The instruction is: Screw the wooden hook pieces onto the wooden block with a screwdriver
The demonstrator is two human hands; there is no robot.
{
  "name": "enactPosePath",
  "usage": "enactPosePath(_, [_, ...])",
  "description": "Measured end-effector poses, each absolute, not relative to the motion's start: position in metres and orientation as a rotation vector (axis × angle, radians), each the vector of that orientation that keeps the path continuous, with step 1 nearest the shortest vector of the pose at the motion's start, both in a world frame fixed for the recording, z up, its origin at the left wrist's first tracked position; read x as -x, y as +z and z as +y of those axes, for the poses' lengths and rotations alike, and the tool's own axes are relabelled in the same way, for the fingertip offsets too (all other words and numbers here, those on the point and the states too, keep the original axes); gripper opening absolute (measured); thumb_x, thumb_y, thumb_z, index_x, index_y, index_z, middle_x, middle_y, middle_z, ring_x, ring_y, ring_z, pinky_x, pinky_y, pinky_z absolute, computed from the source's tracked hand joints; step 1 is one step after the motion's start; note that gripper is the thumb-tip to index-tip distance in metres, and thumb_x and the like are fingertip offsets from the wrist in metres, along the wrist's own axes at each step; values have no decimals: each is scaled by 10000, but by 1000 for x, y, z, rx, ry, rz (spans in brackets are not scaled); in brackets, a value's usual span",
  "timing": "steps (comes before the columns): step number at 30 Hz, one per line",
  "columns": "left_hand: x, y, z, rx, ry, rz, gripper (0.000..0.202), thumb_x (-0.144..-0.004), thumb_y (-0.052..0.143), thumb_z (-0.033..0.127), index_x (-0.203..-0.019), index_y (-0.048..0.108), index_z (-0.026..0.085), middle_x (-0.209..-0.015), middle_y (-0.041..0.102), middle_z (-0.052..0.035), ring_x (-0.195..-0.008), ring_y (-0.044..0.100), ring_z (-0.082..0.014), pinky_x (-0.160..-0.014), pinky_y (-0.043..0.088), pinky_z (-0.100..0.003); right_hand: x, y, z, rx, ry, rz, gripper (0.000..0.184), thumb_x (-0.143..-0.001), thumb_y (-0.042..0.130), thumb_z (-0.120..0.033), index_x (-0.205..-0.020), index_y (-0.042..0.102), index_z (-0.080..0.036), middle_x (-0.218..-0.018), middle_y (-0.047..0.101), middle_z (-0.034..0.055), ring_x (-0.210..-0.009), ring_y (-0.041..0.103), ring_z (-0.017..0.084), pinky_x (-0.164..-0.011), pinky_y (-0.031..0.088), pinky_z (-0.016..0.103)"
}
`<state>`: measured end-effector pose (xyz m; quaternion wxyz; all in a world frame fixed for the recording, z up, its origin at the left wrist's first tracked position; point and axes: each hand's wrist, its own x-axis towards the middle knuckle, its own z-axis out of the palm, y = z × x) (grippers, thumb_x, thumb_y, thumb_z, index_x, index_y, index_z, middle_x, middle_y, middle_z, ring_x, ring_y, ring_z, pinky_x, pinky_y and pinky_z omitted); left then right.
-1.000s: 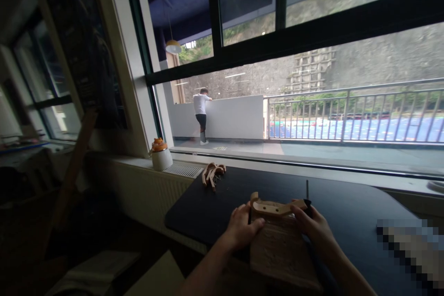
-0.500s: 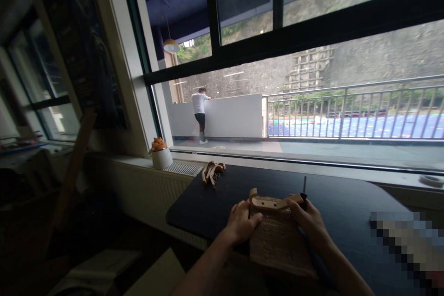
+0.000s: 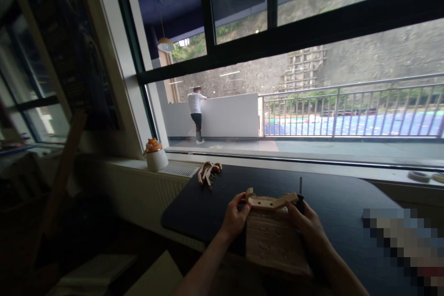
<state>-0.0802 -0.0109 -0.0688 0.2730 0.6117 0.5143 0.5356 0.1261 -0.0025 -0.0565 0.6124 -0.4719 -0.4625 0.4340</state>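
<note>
On the dark table (image 3: 347, 203), far left, lie spare wooden parts (image 3: 207, 173). Left hand (image 3: 235, 219): fingers curled on the left end of the curved piece (image 3: 268, 201), which sits atop the block (image 3: 274, 240) at the near edge. Right hand (image 3: 307, 222): closed round a tool (image 3: 300, 189), shaft up, touching the piece's right end. Looks like lining-up; next calls for piece pinned, tool tipped down.
</note>
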Motion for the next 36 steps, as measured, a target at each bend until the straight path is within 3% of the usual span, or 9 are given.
enactPosePath(6, [81,-65,-11,-1606,1438,1399,382,-793,581,308,-1138,568,145,-1073,665,-97,-958,616,-214,-852,497,-315,-129,-52,-8,1105,979,-1067,568,-587,697,-588,-940,639,-147,-533,488,-50,-476,430,113,-436,336,241])
enactPosePath(10, [86,-57,-41,-1566,1470,1508,403,-775,584,267,-1155,522,147,-1209,574,-129,-1070,563,-252,-939,447,-377,-136,-55,-7,1116,956,-1019,632,-660,619,-642,-1051,584,-147,-546,460,-66,-495,442,113,-450,353,232])
enactPosePath(14, [81,-53,-90,-1918,1451,1486,271,-797,584,296,-1055,579,212,-1213,539,-102,-1168,481,-269,-1028,373,-396,-139,-59,-4,1152,923,-1045,642,-692,569,-655,-1102,575,-160,-573,512,-49,-543,504,137,-483,396,243])
enactPosePath(19, [68,-54,-99,-2109,1217,1385,339,-771,644,359,-1078,630,218,-1257,514,-100,-1188,459,-287,-1027,384,-386,-140,-55,-4,1258,812,-1165,537,-599,645,-583,-946,665,-173,-739,671,36,-725,616,233,-621,471,303])
enactPosePath(27, [84,-46,-55,-2005,1329,1514,264,-806,607,364,-1010,667,206,-1135,601,-88,-1080,544,-242,-980,423,-336,-145,-58,1,1383,630,-1234,534,-607,582,-584,-962,672,-196,-781,699,69,-814,641,300,-689,482,371])
enactPosePath(32, [161,-27,-9,-1705,1352,1992,108,-829,592,227,-882,662,163,-966,639,-73,-972,597,-221,-913,460,-344,-147,-68,7,1435,602,-1258,519,-641,552,-565,-1006,669,-216,-824,701,77,-888,637,332,-725,474,394])
enactPosePath(34, [192,-20,8,-1550,1318,2138,138,-868,578,242,-928,650,140,-1003,630,-94,-980,595,-229,-902,467,-377,-150,-70,9,1448,609,-1269,523,-640,547,-564,-1003,674,-211,-821,702,82,-872,641,335,-709,478,392])
enactPosePath(36, [217,-14,22,-1427,1268,2224,287,-910,554,322,-1147,559,160,-1163,576,-83,-987,592,-212,-838,510,-417,-152,-72,12,1464,610,-1297,548,-651,530,-572,-1027,672,-199,-854,704,94,-872,642,333,-704,481,385])
